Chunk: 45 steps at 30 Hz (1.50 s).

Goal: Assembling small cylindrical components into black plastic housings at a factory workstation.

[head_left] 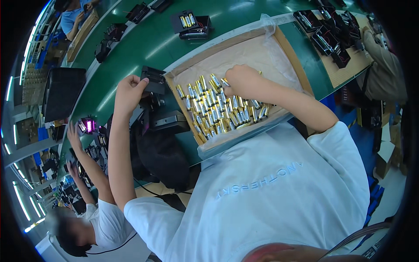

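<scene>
A shallow carton (291,61) lined with pale paper holds a heap of gold-and-silver cylindrical batteries (218,107). Over the far side of that heap, my right hand (244,82) is closed, its fingertips down among the batteries. What those fingers grip is hidden. Left of the carton, my left hand (129,93) pinches the edge of a black plastic battery case (153,80), thumb on top. The case is held up at the carton's left corner, tilted. Its inside shows only in part.
Black devices (168,121) stand below my left hand. Across the green table (159,43) lies a case with batteries in it (188,21). Several black units (325,37) sit at right near another person. A co-worker's arms (89,163) reach in at left, beside a dark monitor-like panel (64,94).
</scene>
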Tool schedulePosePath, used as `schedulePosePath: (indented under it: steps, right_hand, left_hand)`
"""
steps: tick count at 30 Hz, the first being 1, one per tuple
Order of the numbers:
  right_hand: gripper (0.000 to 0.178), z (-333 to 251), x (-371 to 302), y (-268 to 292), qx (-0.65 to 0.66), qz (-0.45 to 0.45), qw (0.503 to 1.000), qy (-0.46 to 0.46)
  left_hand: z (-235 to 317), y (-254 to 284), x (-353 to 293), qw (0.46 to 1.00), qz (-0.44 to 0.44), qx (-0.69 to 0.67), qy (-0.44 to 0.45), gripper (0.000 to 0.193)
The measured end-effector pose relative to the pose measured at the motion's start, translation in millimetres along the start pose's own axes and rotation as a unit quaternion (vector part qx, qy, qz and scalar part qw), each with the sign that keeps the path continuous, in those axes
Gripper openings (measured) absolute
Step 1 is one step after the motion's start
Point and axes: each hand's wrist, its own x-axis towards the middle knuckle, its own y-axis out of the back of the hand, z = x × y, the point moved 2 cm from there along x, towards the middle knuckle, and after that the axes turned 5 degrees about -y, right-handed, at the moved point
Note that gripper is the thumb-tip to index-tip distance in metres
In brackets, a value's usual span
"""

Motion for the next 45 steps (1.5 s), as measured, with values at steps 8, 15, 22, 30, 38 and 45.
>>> schedulePosePath:
  steps: [8,15,22,30,38,45]
  right_hand:
    - [0.029,14.8,21.2,16.1,0.071,-0.036,0.996,0.039]
    - [0.029,-12.3,39.7,93.4,0.285,-0.025,0.954,0.084]
    - [0.032,-62.6,85.1,154.2,0.242,0.218,0.928,0.179]
    - [0.033,-46.2,109.8,168.8,0.064,0.319,0.935,0.142]
    - [0.03,10.8,122.6,151.4,0.131,0.466,0.862,0.152]
    - [0.034,33.9,121.3,149.2,0.172,0.35,0.917,0.082]
  left_hand:
    - [-12.8,0.2,-12.5,0.944,0.103,-0.313,0.01,0.009]
    - [30.2,4.1,-1.5,0.897,0.158,-0.41,-0.056,0.026]
    - [80.5,-19.5,36.6,0.902,0.117,-0.395,-0.131,0.034]
    - [114.0,-50.7,109.9,0.824,0.062,-0.55,-0.118,0.031]
    - [145.8,-78.3,158.5,0.838,0.156,-0.518,-0.073,0.026]
    - [146.3,-100.1,187.9,0.836,0.081,-0.541,-0.037,0.028]
